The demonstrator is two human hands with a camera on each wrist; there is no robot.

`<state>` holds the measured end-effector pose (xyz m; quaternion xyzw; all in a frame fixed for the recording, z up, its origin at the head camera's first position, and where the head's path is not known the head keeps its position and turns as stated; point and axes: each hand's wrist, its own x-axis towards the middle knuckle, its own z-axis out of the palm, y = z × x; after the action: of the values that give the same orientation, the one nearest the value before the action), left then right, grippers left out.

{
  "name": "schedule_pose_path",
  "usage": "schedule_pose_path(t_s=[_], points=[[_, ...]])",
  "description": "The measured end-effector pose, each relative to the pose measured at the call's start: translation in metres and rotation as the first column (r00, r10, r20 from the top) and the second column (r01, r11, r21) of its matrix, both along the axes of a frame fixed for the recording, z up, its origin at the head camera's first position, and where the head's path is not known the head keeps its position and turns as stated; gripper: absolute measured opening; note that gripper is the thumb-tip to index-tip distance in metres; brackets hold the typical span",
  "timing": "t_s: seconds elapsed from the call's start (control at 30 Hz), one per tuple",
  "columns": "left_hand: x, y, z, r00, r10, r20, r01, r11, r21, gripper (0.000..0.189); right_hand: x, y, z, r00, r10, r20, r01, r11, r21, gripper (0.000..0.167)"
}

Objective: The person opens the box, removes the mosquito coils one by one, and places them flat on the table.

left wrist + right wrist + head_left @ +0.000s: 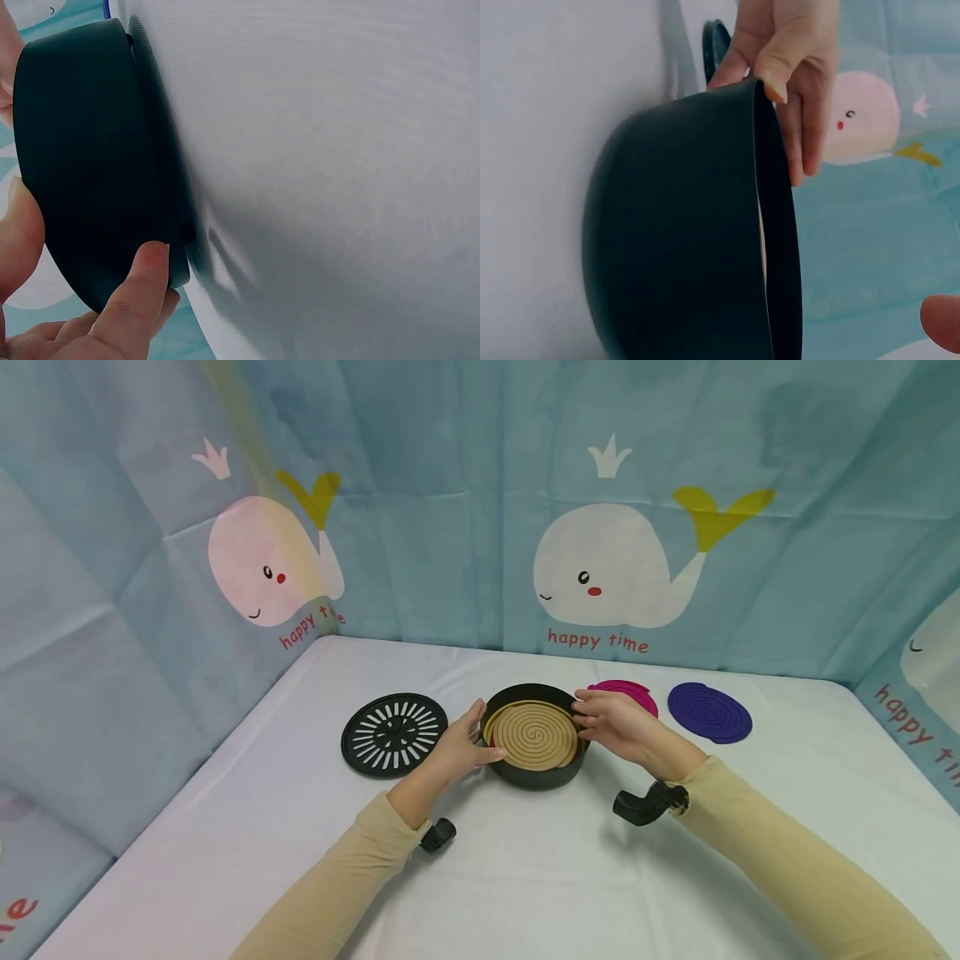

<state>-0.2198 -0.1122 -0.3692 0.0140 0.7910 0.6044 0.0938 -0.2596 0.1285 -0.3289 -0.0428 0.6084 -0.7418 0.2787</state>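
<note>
A round black case (536, 779) stands on the white table in front of me, a tan spiral mosquito coil (534, 737) lying inside it. Yellow and reddish edges show beneath the tan coil. My left hand (452, 752) grips the case at its left side, thumb over the rim and fingers along the outer wall, as the left wrist view also shows. At the opposite rim, my right hand (626, 731) has its fingertips touching the edge. Its thumb (941, 322) stands apart from the case in the right wrist view. The case's wall hides part of the inside.
A slotted black lid (394, 735) lies left of the case. Behind my right hand is a pink coil (637, 692), partly covered, with a purple coil (709, 712) farther right. Whale-print curtains (450, 568) rise behind the table (525, 877).
</note>
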Motion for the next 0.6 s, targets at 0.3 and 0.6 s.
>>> schedule_pose_path(t_s=[0.3,0.6], points=[[0.0007,0.0026,0.0031,1.0,0.01,0.001,-0.01,1.0,0.002,0.094,-0.0073,-0.0022,-0.0011,1.0,0.009,0.001,-0.009,1.0,0.017,0.063],[0.0006,0.0018,0.0005,1.0,0.008,0.002,-0.008,1.0,-0.019,0.094,-0.0082,-0.0004,-0.0012,0.998,0.048,0.041,-0.048,0.999,0.005,0.064]])
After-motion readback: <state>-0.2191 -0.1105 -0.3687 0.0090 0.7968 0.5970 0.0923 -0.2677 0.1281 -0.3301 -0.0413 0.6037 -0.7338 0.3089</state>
